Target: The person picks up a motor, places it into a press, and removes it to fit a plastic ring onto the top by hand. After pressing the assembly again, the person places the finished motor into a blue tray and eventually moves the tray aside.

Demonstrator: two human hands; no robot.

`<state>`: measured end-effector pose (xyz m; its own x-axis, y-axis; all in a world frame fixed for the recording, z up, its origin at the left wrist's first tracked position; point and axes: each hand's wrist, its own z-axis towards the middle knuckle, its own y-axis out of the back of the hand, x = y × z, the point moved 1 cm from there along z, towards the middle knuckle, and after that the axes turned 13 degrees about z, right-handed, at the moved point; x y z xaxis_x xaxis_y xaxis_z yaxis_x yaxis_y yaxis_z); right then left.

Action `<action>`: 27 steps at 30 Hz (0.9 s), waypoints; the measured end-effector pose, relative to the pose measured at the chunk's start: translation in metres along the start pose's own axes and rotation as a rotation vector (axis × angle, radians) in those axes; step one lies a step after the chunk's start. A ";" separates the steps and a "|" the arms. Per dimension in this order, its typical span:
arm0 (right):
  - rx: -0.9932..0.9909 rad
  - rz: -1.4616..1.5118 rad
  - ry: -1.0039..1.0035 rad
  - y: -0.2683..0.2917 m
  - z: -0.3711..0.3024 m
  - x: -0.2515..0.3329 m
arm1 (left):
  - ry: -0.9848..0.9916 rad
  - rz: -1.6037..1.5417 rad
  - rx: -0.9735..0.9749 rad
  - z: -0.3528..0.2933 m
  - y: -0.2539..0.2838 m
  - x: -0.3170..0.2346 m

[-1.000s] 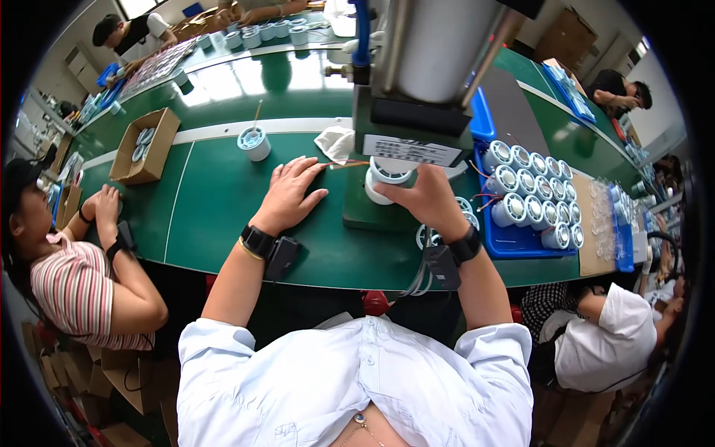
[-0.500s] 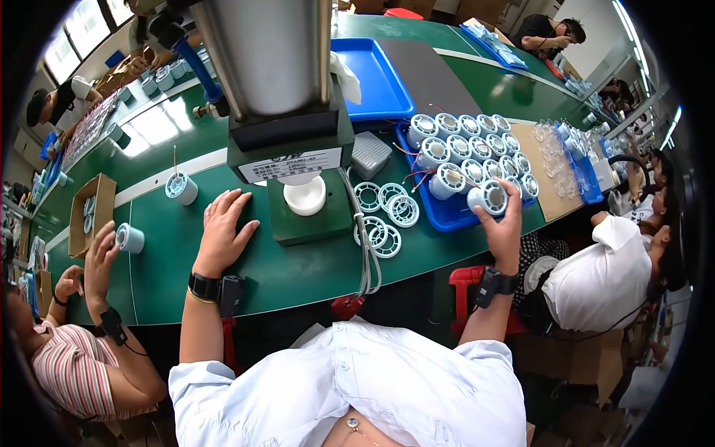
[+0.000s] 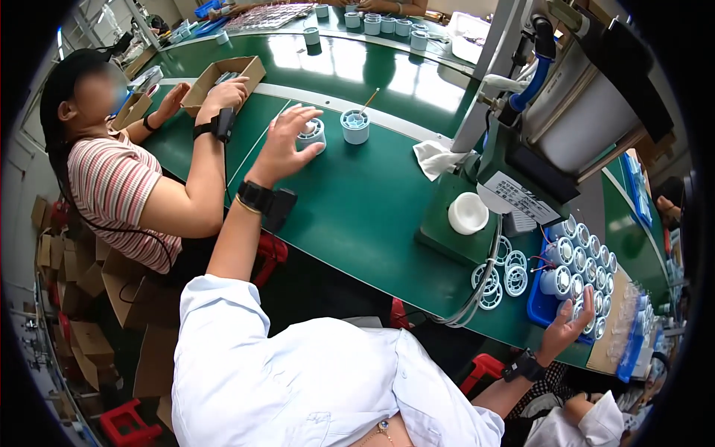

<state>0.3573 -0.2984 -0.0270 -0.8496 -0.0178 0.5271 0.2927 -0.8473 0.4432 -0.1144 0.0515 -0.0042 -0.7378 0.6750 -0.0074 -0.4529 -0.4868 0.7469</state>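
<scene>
My left hand [image 3: 285, 146] reaches out to the far left over the green belt [image 3: 357, 201]. Its fingers and thumb curl around a small grey-blue round part [image 3: 313, 134] that stands on the belt. A second round part [image 3: 355, 126] with a thin stick in it stands just to the right. My right hand [image 3: 570, 329] is at the lower right with fingers spread, resting at the near edge of a blue tray [image 3: 538, 307] filled with several round parts [image 3: 560, 281]. It holds nothing.
A press machine [image 3: 577, 112] stands over a green base with a white round cup [image 3: 468, 213]. White rings [image 3: 514, 280] and cables lie beside the tray. A white cloth [image 3: 438, 158] lies on the belt. A person in a striped shirt [image 3: 119, 194] works at a cardboard box [image 3: 223, 73].
My left hand left its flat rest near the press and stretched left onto the round part. My right hand stayed at the blue tray. The view swung to the left.
</scene>
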 end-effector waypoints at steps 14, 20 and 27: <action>0.105 0.387 0.161 -0.082 0.016 0.043 | 0.189 -0.280 0.248 -0.022 -0.024 -0.031; 0.075 0.427 0.146 -0.082 0.013 0.043 | -0.080 -0.456 0.066 0.005 -0.021 -0.123; 0.073 0.460 0.104 -0.081 0.009 0.040 | -0.286 -0.558 0.078 0.046 -0.032 -0.189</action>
<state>0.3034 -0.2254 -0.0349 -0.6630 -0.4380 0.6071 0.6754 -0.6998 0.2327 0.0619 -0.0350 0.0038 -0.2329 0.9426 -0.2394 -0.6853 0.0156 0.7281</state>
